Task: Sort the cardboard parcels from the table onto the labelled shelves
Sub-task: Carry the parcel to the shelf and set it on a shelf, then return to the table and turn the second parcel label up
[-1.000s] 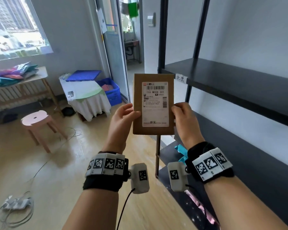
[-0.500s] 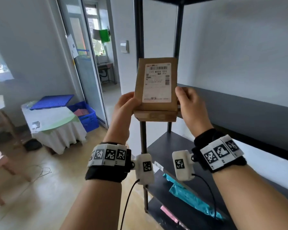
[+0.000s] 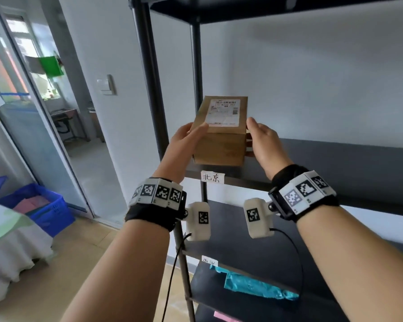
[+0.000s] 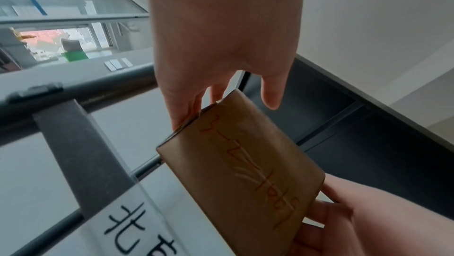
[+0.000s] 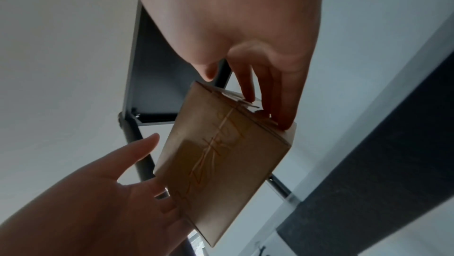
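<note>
Gripping parcel (image 3: 220, 135) between both hands (image 3: 221, 145) above 北京 label (image 3: 212, 177); black post (image 3: 150, 75) beside left.

brown parcel (image 3: 221, 135), black shelf (image 3: 335, 154), perhaps teal bag (image 3: 254, 285)

The black metal shelving unit (image 3: 149, 89) in front of you has several dark boards between round uprights. The board at hand level (image 3: 335, 154) carries a white paper label reading 北京 (image 3: 212, 177) on its front edge. The next board down (image 3: 254, 249) has its own white label (image 3: 209, 260), its writing too small to read. A teal plastic mailer bag (image 3: 254, 285) lies flat on the board below that (image 3: 207, 280), and a pink item (image 3: 223, 317) shows on the lowest visible level.
</note>
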Action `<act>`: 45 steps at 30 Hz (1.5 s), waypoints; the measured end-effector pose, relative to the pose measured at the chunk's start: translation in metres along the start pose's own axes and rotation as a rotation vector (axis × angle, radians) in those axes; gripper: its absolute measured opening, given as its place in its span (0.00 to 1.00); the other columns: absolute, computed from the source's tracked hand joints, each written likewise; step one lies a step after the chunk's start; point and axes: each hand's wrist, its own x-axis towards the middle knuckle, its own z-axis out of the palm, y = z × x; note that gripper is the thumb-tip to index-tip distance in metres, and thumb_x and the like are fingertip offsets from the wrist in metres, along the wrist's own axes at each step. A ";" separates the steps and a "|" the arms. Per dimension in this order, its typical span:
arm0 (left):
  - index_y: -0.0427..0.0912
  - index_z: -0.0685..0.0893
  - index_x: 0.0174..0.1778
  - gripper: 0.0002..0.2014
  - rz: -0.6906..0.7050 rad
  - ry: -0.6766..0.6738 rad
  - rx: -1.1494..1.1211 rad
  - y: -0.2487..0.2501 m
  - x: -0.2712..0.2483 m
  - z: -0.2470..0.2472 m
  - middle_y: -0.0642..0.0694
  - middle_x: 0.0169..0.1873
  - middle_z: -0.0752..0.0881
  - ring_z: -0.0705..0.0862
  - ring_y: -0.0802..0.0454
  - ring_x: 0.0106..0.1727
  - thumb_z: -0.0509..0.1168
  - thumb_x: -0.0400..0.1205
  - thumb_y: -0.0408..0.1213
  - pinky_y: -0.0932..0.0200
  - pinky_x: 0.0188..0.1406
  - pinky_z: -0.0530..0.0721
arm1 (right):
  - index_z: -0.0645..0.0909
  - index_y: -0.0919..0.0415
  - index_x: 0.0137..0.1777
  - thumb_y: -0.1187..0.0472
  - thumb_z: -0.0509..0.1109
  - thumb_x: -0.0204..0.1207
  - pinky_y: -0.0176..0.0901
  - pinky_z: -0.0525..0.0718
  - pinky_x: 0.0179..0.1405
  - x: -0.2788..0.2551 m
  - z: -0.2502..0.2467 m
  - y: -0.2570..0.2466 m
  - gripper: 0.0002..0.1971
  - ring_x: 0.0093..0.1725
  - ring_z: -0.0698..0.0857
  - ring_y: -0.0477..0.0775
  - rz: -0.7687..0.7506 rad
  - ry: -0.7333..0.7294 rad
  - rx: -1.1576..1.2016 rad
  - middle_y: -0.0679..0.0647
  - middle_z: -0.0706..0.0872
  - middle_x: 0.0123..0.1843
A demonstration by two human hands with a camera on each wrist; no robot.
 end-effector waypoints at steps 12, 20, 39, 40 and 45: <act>0.46 0.67 0.82 0.39 -0.177 -0.128 -0.071 -0.016 0.029 0.021 0.44 0.71 0.79 0.79 0.45 0.70 0.67 0.79 0.61 0.44 0.73 0.77 | 0.82 0.52 0.67 0.32 0.50 0.78 0.61 0.78 0.71 0.012 0.003 0.011 0.33 0.66 0.84 0.58 0.159 0.013 -0.081 0.55 0.86 0.67; 0.48 0.57 0.88 0.41 -0.014 -0.026 0.107 -0.006 0.024 0.021 0.44 0.84 0.66 0.68 0.44 0.83 0.64 0.82 0.59 0.50 0.79 0.68 | 0.78 0.59 0.71 0.42 0.50 0.87 0.59 0.77 0.71 0.011 0.001 0.006 0.27 0.69 0.80 0.58 0.105 0.100 -0.127 0.54 0.82 0.67; 0.45 0.81 0.71 0.19 0.458 -0.275 0.201 0.018 -0.080 0.196 0.50 0.68 0.82 0.80 0.52 0.68 0.64 0.83 0.35 0.54 0.65 0.81 | 0.82 0.55 0.70 0.54 0.66 0.83 0.26 0.79 0.53 -0.125 -0.166 0.021 0.17 0.62 0.82 0.44 -0.006 0.584 -0.247 0.46 0.85 0.64; 0.45 0.81 0.71 0.20 0.451 -0.320 0.194 0.017 -0.092 0.212 0.50 0.68 0.82 0.80 0.52 0.68 0.64 0.82 0.34 0.54 0.65 0.80 | 0.82 0.55 0.69 0.54 0.66 0.83 0.26 0.80 0.51 -0.138 -0.184 0.024 0.16 0.61 0.83 0.44 0.005 0.621 -0.260 0.45 0.86 0.62; 0.46 0.81 0.72 0.21 0.421 -0.500 0.171 0.010 -0.161 0.305 0.51 0.69 0.82 0.80 0.52 0.69 0.63 0.82 0.33 0.58 0.65 0.77 | 0.82 0.56 0.70 0.58 0.65 0.83 0.37 0.77 0.61 -0.202 -0.281 0.044 0.16 0.58 0.82 0.43 0.078 0.762 -0.349 0.49 0.86 0.63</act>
